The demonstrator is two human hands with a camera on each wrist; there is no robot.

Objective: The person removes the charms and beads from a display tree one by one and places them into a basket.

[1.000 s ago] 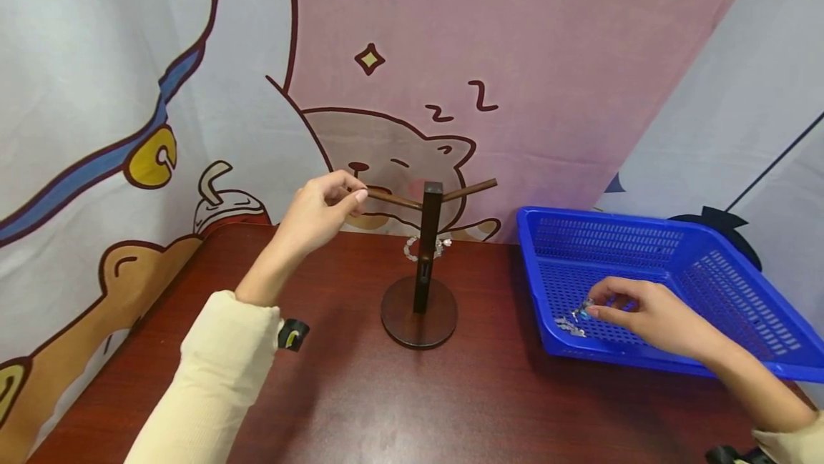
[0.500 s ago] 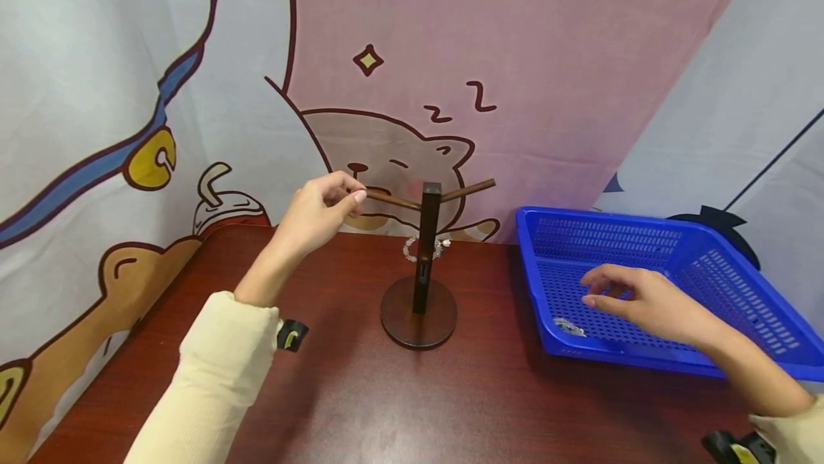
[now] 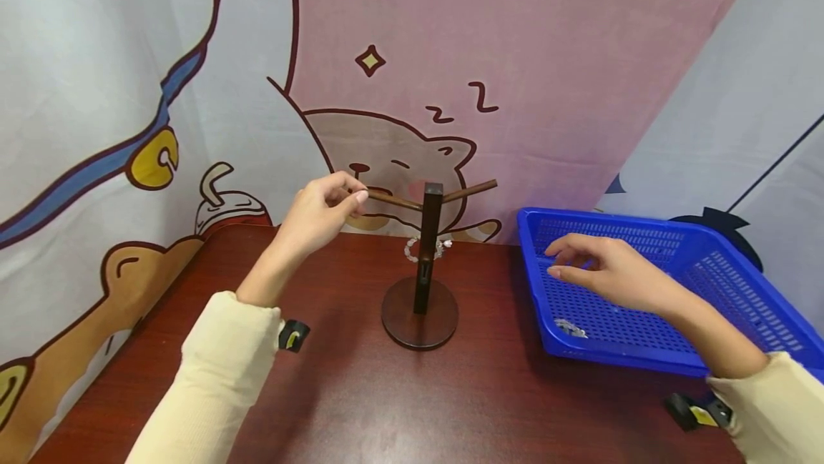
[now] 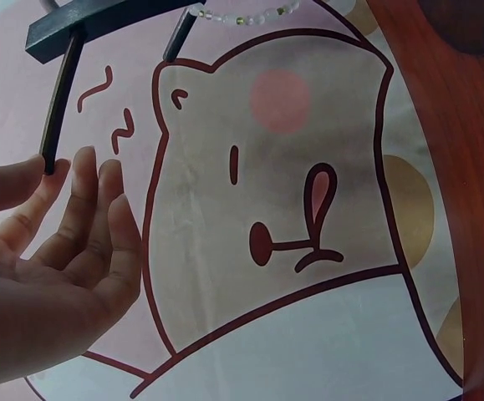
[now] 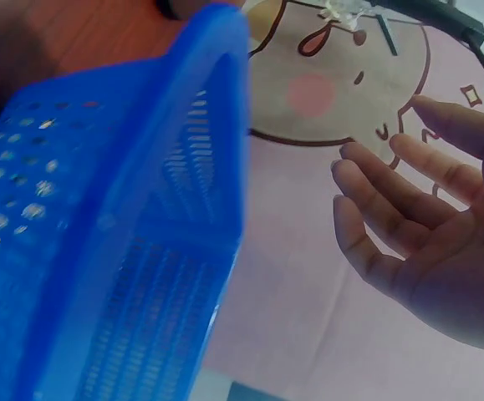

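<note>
1. The left hand (image 3: 322,208) grasps the tip of the upper rod (image 3: 394,199), pinched between thumb and forefinger; its other fingers curve loosely.
2. That rod crosses a dark wooden stand (image 3: 430,235), which rises upright from a round base (image 3: 420,324) on the tabletop (image 3: 360,407); the hand lies at the stand's ten o'clock (twelve being the far side, as the head view sees it).
3. A beaded bracelet (image 4: 246,18) loops at the stand below the upper rod, partly hidden behind the post in the head view.
4. The right hand (image 3: 601,271) is released, its fingers lightly bent, above the nine-o'clock part of the blue basket (image 3: 531,282) and apart from its rim.
5. The basket sits at the stand's three o'clock. A small silvery cluster (image 3: 569,328) lies inside, toward eight o'clock; its details are too small to tell.
6. A cartoon-printed cloth (image 3: 547,56) stands at twelve o'clock, behind everything.
</note>
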